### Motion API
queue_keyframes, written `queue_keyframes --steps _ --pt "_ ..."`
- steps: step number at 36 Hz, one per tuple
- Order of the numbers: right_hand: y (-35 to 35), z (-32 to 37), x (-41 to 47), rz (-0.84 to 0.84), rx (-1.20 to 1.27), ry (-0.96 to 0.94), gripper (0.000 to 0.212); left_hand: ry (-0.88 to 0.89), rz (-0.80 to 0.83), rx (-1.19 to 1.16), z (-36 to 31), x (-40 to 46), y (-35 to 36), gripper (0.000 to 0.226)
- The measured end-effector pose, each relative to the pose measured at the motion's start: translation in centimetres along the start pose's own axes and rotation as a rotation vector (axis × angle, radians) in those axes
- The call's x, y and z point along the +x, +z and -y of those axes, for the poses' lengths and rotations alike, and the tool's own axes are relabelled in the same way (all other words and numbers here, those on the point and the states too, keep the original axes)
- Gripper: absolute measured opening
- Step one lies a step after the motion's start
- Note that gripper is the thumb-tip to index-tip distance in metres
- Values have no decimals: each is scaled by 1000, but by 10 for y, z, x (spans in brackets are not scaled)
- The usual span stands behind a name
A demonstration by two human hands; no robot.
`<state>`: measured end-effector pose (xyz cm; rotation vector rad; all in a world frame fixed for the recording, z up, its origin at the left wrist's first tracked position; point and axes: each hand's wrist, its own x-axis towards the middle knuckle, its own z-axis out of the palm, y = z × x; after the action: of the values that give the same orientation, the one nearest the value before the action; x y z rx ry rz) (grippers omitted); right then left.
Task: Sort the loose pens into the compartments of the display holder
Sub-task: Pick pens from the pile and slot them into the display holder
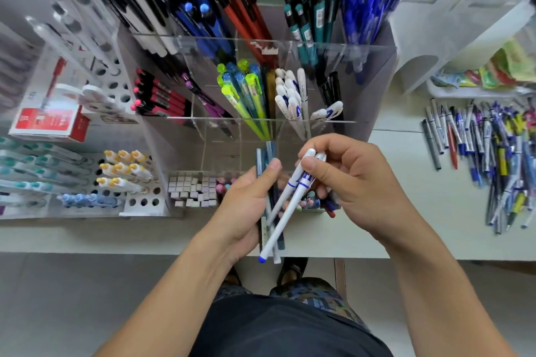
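Right hand (345, 180) pinches two white pens (293, 197), long axis tilted, caps toward the display holder (261, 122). Left hand (249, 200) grips a bundle of grey-blue pens (265, 153). The white-pen compartment (293, 95) lies just beyond the right fingers (314, 166); right hand nearer.

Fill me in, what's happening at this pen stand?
A person is sorting pens into a clear display holder. The right hand pinches two white pens with blue tips. The left hand grips a small bundle of bluish pens. Both hands are in front of the holder, whose compartments already hold pens grouped by colour. A pile of loose pens lies on the table to the right.
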<state>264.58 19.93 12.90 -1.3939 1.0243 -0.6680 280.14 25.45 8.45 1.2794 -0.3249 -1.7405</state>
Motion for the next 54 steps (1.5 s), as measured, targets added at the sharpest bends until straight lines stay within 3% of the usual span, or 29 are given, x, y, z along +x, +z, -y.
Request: queue_keyframes --steps 3,5,8,10,13,16,23,28,33,37,39,41,44,47,51,54 --pt "-13 16 -6 -113 -34 -157 3 145 -43 111 -5 4 -2 25" --pt "-28 30 -11 -272 -43 -330 5 174 -23 53 -11 4 -5 20" --pt "-52 48 -10 -512 -106 -476 37 150 27 -8 -19 2 -10 18" --pt "-60 54 -5 -584 -181 -497 54 145 70 -24 -20 2 -13 23" --pt "-62 56 6 -652 -248 -533 42 146 72 -31 -19 0 -14 31" --pt "-51 52 23 -640 -377 -590 7 163 50 -14 -17 0 -14 25" --pt "-25 29 49 -537 -637 -456 17 195 66 23 -15 0 -14 32" --pt "-16 18 59 -480 -726 -431 18 216 69 69 -14 -1 -15 10" --pt "-16 10 60 -407 -761 -436 26 221 128 122 -12 -2 -19 7" --pt "-7 9 45 -486 -779 -473 30 230 130 194 -11 -2 -21 7" --pt "1 14 29 -610 -741 -526 24 264 100 289 -10 -2 -22 9" --pt "14 18 13 -618 -613 -439 19 302 76 387 -9 -2 -22 11" --pt "33 10 6 -389 -358 31 39 369 66 552 -9 -3 -18 16" --pt "41 -1 9 -259 -146 176 25 410 45 736 -7 -4 -13 17" --pt "35 0 11 -234 141 227 12 317 56 503 -8 -5 -10 29" --pt "32 0 10 -208 174 221 10 272 111 358 -11 -9 -7 38"
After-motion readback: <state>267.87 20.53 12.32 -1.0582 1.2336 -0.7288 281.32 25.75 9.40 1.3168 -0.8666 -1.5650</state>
